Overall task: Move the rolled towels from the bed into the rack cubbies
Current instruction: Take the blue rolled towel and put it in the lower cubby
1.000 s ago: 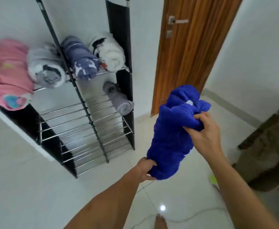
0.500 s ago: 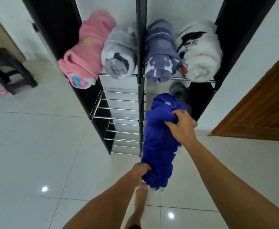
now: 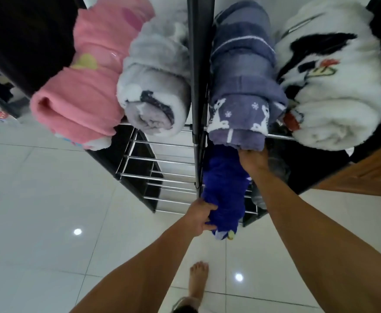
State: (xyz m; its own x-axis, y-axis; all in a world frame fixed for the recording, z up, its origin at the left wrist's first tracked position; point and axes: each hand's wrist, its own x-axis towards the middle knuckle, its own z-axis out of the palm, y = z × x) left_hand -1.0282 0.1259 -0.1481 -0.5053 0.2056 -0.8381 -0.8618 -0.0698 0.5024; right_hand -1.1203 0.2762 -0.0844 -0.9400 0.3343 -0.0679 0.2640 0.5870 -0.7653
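A rolled royal-blue towel [image 3: 225,190] lies partly inside the lower right cubby of the black rack [image 3: 198,64], its near end sticking out. My left hand [image 3: 199,216] grips that near end. My right hand [image 3: 254,160] holds the far end, under the upper shelf. The upper shelf carries a pink roll [image 3: 83,93], a grey-white roll [image 3: 155,86], a purple-blue roll [image 3: 241,86] and a white roll with a black pattern [image 3: 338,86]. A grey roll [image 3: 277,164] sits in the same lower cubby, mostly hidden behind my right arm.
The lower left cubby shows bare metal bars [image 3: 162,163]. A brown wooden door [image 3: 370,172] stands at the right. Glossy white floor tiles [image 3: 38,211] spread to the left and below. My bare foot [image 3: 197,281] stands near the rack. A dark stool [image 3: 2,91] sits far left.
I have stepped closer to the rack. Both hands have pushed the blue towel forward, from in front of the rack into the lower right cubby.
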